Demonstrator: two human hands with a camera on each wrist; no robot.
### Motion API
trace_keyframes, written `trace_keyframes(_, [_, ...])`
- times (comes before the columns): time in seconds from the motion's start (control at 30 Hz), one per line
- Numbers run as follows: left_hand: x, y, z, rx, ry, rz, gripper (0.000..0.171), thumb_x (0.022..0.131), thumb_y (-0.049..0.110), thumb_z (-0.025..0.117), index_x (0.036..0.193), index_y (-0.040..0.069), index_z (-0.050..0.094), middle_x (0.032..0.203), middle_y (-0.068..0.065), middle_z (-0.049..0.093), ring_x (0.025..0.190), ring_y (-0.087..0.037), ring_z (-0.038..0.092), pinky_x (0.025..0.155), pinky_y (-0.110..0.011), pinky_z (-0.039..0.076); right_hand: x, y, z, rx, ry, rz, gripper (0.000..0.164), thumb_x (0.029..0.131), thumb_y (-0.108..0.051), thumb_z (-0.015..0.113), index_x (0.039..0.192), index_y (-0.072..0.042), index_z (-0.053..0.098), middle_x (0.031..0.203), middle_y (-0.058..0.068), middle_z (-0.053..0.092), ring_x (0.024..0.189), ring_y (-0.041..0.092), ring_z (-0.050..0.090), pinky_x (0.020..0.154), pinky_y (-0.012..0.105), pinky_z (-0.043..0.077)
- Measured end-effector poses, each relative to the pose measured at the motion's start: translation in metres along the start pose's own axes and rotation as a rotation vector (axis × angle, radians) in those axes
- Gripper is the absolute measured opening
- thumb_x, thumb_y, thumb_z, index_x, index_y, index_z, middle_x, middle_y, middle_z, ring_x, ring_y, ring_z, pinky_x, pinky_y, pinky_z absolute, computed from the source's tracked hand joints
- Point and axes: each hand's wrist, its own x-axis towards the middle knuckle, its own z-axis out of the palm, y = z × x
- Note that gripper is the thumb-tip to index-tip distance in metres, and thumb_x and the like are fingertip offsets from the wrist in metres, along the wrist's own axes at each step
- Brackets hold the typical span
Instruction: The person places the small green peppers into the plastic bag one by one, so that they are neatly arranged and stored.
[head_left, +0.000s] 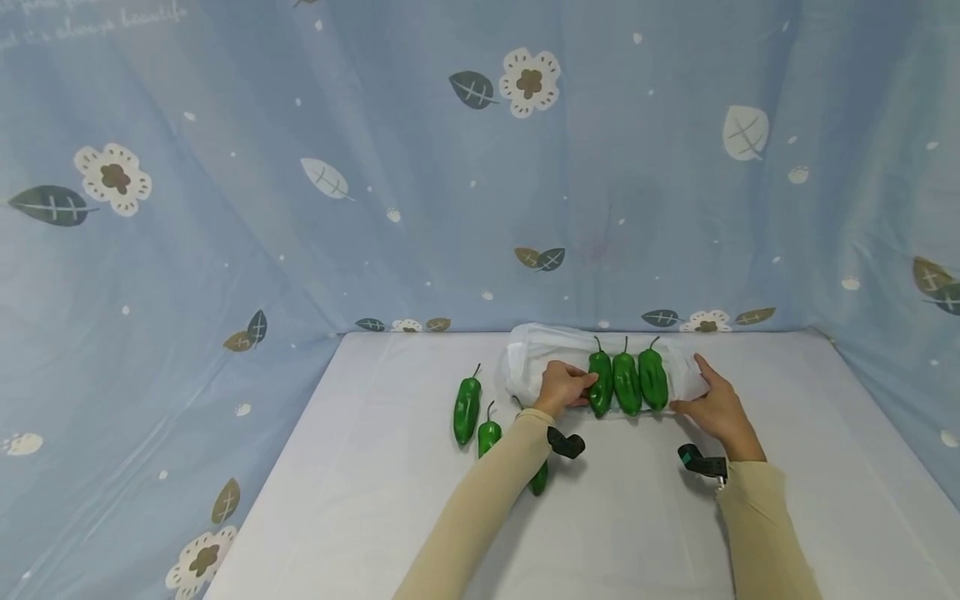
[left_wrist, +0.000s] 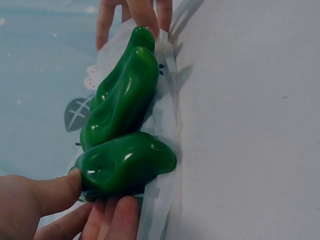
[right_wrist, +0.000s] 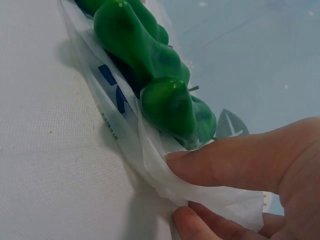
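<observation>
Three green peppers lie side by side on a white plastic bag [head_left: 543, 342] near the table's back edge. My left hand [head_left: 561, 387] holds the leftmost pepper [head_left: 601, 387]; in the left wrist view its thumb presses the side of that pepper [left_wrist: 125, 165] and the fingers reach beneath. Beside it are the middle pepper [head_left: 627, 385] and the right one [head_left: 653, 379]. At the bag's right end, my right hand [head_left: 720, 412] pinches the plastic between thumb and fingers, as the right wrist view shows, close to the nearest pepper [right_wrist: 172, 110]. Blue print marks the bag [right_wrist: 112, 85].
Left of the bag, one green pepper [head_left: 467, 410] lies on the white-covered table [head_left: 337, 483]. Two more, a pepper [head_left: 489, 435] and another pepper [head_left: 538, 482], are partly hidden by my left sleeve [head_left: 480, 500]. A blue patterned curtain [head_left: 420, 208] hangs behind.
</observation>
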Motion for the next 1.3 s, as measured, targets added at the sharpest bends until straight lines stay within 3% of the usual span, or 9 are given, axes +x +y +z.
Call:
trace_keyframes(0.37, [-0.004,0.002,0.003,0.055,0.023,0.033,0.02,0.095,0.017,0.077,0.106,0.001,0.077,0.09,-0.009,0.078,0.075,-0.018,0.076,0.068,-0.031,0.066,0.0,0.004,0.001,-0.007,0.011,-0.012,0.111,0.083,-0.009,0.077,0.164,0.002,0.002,0.158,0.047,0.021,0.139,0.068,0.032,0.111,0.078,0.034])
trace_keyframes(0.7, [-0.004,0.0,-0.001,0.008,0.039,0.047,0.02,0.093,0.015,0.079,0.108,0.002,0.075,0.085,-0.009,0.077,0.065,-0.013,0.069,0.065,-0.033,0.066,0.0,0.001,0.002,-0.017,0.011,-0.013,0.109,0.084,-0.011,0.076,0.164,0.003,0.002,0.157,0.048,0.022,0.136,0.067,0.036,0.11,0.078,0.037])
trace_keyframes(0.9, [-0.004,0.005,-0.003,-0.012,0.047,0.066,0.02,0.094,0.018,0.079,0.108,0.005,0.076,0.086,-0.013,0.076,0.068,-0.022,0.072,0.063,-0.033,0.065,0.001,0.0,0.002,-0.015,0.005,-0.012,0.109,0.085,-0.011,0.076,0.164,0.002,0.001,0.157,0.048,0.022,0.136,0.066,0.037,0.109,0.077,0.037])
trace_keyframes(1.0, [-0.007,0.011,-0.007,-0.029,0.019,0.096,0.02,0.094,0.019,0.078,0.109,0.005,0.076,0.092,-0.019,0.077,0.071,-0.027,0.074,0.068,-0.04,0.066,0.001,0.0,0.001,-0.02,0.008,-0.017,0.109,0.085,-0.011,0.075,0.164,0.003,0.001,0.157,0.048,0.022,0.135,0.066,0.038,0.109,0.077,0.037])
trace_keyframes(1.13, [-0.011,0.018,-0.016,-0.057,-0.036,0.154,0.023,0.095,0.022,0.077,0.111,0.005,0.075,0.099,-0.023,0.076,0.066,-0.019,0.07,0.075,-0.045,0.066,0.001,0.001,0.0,-0.024,0.011,-0.023,0.108,0.085,-0.011,0.075,0.163,0.004,0.002,0.157,0.048,0.023,0.134,0.067,0.038,0.108,0.077,0.038])
trace_keyframes(1.23, [-0.014,0.024,-0.022,-0.07,-0.063,0.185,0.023,0.096,0.022,0.077,0.112,0.006,0.076,0.101,-0.024,0.075,0.065,-0.014,0.068,0.076,-0.044,0.067,0.002,0.001,-0.001,-0.025,0.011,-0.026,0.109,0.084,-0.01,0.076,0.163,0.004,0.002,0.157,0.048,0.022,0.135,0.067,0.037,0.109,0.078,0.037])
trace_keyframes(1.3, [-0.019,0.029,-0.028,-0.075,-0.079,0.207,0.022,0.096,0.022,0.076,0.112,0.007,0.076,0.102,-0.024,0.074,0.068,-0.022,0.071,0.076,-0.041,0.067,0.003,0.002,-0.001,-0.026,0.011,-0.028,0.109,0.084,-0.01,0.076,0.163,0.005,0.002,0.157,0.048,0.021,0.137,0.068,0.035,0.11,0.078,0.036])
